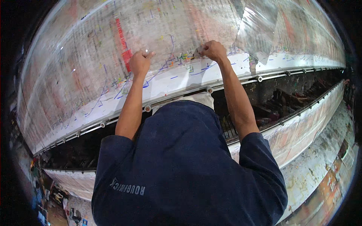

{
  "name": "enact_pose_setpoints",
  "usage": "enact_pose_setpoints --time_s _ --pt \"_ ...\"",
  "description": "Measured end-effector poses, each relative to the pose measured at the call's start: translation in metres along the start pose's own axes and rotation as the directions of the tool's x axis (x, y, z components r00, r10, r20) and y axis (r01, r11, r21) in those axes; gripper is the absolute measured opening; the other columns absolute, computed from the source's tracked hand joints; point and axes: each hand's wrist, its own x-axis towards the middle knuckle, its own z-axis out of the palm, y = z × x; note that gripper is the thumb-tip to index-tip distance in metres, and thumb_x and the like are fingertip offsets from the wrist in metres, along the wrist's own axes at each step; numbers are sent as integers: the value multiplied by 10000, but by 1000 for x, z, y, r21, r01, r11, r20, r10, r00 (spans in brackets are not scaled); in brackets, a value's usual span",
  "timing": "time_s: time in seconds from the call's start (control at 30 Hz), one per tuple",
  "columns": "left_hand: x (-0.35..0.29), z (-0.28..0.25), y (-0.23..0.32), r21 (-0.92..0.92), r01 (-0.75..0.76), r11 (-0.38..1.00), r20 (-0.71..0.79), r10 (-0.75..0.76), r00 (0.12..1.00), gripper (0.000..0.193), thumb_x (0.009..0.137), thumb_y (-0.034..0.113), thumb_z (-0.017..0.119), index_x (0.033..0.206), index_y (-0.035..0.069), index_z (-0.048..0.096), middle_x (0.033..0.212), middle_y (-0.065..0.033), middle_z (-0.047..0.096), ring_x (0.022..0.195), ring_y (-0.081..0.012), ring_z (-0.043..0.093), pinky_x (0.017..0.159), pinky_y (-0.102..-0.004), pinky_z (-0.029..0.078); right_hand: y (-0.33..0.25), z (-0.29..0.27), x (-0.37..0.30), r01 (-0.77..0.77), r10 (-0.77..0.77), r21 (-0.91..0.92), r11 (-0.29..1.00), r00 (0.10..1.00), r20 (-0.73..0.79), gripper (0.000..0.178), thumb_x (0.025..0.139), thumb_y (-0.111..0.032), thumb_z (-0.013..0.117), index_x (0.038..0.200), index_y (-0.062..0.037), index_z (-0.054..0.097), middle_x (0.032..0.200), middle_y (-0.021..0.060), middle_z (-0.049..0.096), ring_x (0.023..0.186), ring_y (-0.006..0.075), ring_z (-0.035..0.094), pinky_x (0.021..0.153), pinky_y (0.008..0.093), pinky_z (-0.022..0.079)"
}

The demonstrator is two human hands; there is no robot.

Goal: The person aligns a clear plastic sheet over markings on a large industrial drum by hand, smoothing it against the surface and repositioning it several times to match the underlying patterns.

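Fingers of L hand [140, 63] & R hand [215, 51] are curled in at the stained surface [90, 49]; can't tell if either grips anything. Red strip [123, 45] lies on it, immed. L of L hand (nearer), long axis running approx. away from wearer.

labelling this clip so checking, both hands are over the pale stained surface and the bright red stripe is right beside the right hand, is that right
Not quite: the head view shows the bright red stripe beside the left hand, not the right hand. Both are over the pale stained surface.
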Motion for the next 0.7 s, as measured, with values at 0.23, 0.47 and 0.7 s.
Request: enact_pose_setpoints --time_s 0.23,0.47,0.7 --pt "1 -3 12 -28 143 989 52 -141 989 422 713 474 840 749 67 736 809 -130 719 743 -320 691 683 -440 517 10 5 -2 43 -42 6 999 999 -29 253 684 -327 784 836 -128 749 907 158 726 889 365 693 774 468 550" --pt "0 -1 10 -38 127 991 28 -126 992 406 706 454 853 760 66 748 814 -130 725 753 -308 700 696 -425 528 9 6 -6 92 -92 -2 996 992 -84 227 705 -278 801 789 -85 715 846 143 711 835 361 677 742 455 528" --pt "-5 3 5 -53 80 995 -30 -82 996 391 699 418 862 729 53 726 804 -127 703 755 -317 683 699 -428 520 6 6 -7 103 -102 1 995 991 -86 242 717 -304 780 773 -80 704 856 140 707 827 365 672 723 458 528"
